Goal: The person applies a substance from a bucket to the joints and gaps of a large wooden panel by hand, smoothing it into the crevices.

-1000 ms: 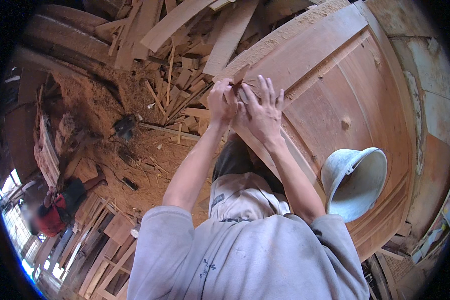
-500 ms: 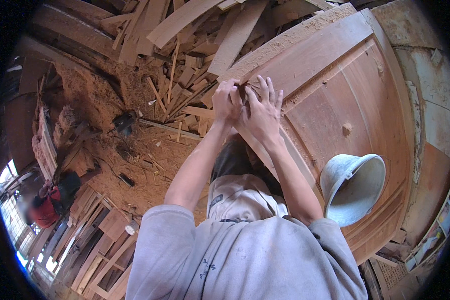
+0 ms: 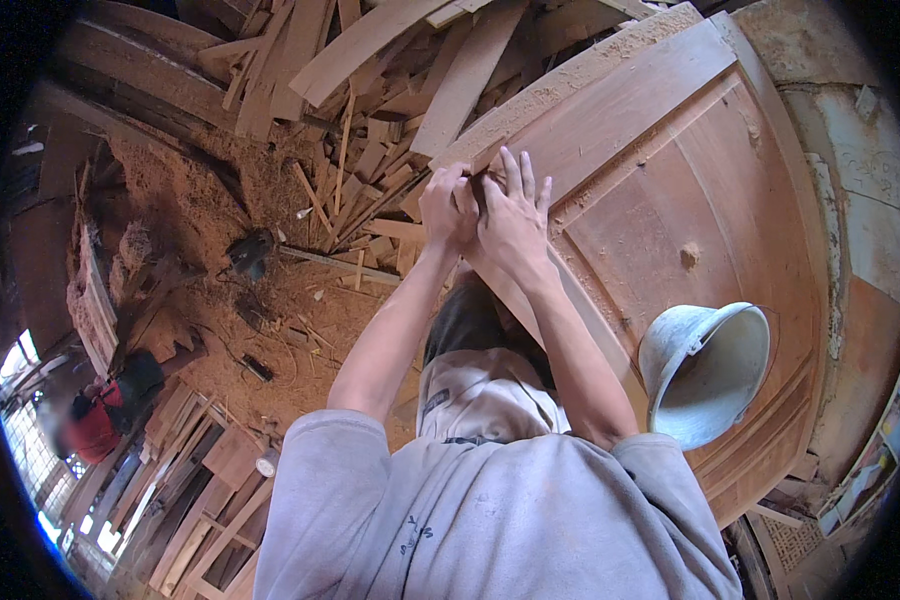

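A wooden panel door (image 3: 635,240) with raised frame edges lies flat to my right, dusted with sawdust. My left hand (image 3: 448,210) is at the door's near left corner, its fingers curled and closed. Whatever they hold, if anything, is hidden. Right beside it, my right hand (image 3: 513,225) rests on the same corner, palm down, with several fingers stretched out and spread. Its thumb side meets the left fingertips over a small dark spot at the door's edge, too shaded to make out.
A whitish bucket (image 3: 710,380) lies tilted on the door, right of my right forearm. Wood offcuts (image 3: 380,160) are heaped beyond the corner. A dark power tool (image 3: 250,255) sits on the sawdust floor (image 3: 220,330). Far left is a person in red (image 3: 95,430), near stacked boards (image 3: 205,500).
Both hands have shifted very slightly left, staying together at the door corner. The whole view has moved a little too. Otherwise the scene looks the same.
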Available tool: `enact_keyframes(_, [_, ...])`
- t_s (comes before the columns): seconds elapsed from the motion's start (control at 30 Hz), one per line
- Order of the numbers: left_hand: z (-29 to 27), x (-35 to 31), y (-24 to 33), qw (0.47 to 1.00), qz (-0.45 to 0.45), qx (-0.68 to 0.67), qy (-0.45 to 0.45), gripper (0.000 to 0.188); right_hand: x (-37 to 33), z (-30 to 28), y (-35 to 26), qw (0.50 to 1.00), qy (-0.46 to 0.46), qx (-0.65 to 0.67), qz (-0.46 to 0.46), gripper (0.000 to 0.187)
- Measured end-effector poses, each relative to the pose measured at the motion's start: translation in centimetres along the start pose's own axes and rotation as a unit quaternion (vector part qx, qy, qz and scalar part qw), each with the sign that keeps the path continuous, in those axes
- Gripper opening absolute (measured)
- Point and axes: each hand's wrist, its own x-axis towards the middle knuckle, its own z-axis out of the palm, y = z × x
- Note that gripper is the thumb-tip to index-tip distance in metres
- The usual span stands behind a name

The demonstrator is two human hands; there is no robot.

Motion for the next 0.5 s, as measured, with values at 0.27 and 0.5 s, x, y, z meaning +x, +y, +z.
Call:
enact_keyframes(0.27, [-0.1,-0.3,-0.3,1.0,-0.011,0.013,-0.007,0.038,-0.2,1.1,0.9,0.996,0.055,-0.07,0.019,0.056])
enact_keyframes(0.5, [0.2,-0.2,-0.1,1.0,-0.004,0.007,0.009,0.039,-0.5,1.7,0.9,0.987,0.057,-0.148,-0.011,0.055])
